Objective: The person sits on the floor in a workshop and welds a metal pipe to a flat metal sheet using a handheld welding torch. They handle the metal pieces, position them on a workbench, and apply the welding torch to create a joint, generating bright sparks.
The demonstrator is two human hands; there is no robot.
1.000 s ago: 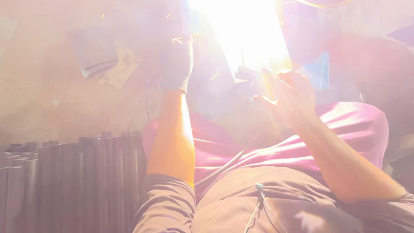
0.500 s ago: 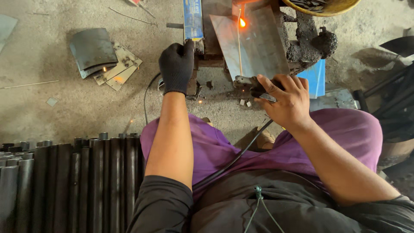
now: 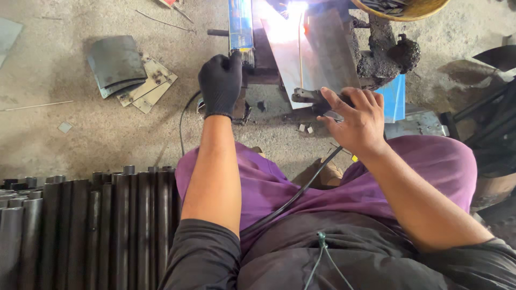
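Note:
My left hand (image 3: 221, 83) wears a black glove and rests on the dark metal work stand beside a blue box of welding rods (image 3: 241, 24). My right hand (image 3: 357, 118) is bare and grips a welding electrode holder (image 3: 309, 96), whose black cable (image 3: 293, 198) runs back over my purple-trousered lap. A thin rod rises from the holder across a grey steel plate (image 3: 322, 51). At the plate's top edge a white-blue arc glare (image 3: 294, 7) burns.
A row of dark steel pipes (image 3: 91, 225) lies at lower left. Curved metal sheets and flat offcuts (image 3: 129, 72) sit on the concrete floor at left. A yellow bowl (image 3: 400, 7) of scrap stands top right, with a blue plate (image 3: 395, 96) beside a slag-caked block.
One second ago the glare washed out the whole view; it dimmed to a small orange spark, and now a bright arc burns again at the plate's top. Both hands have barely moved.

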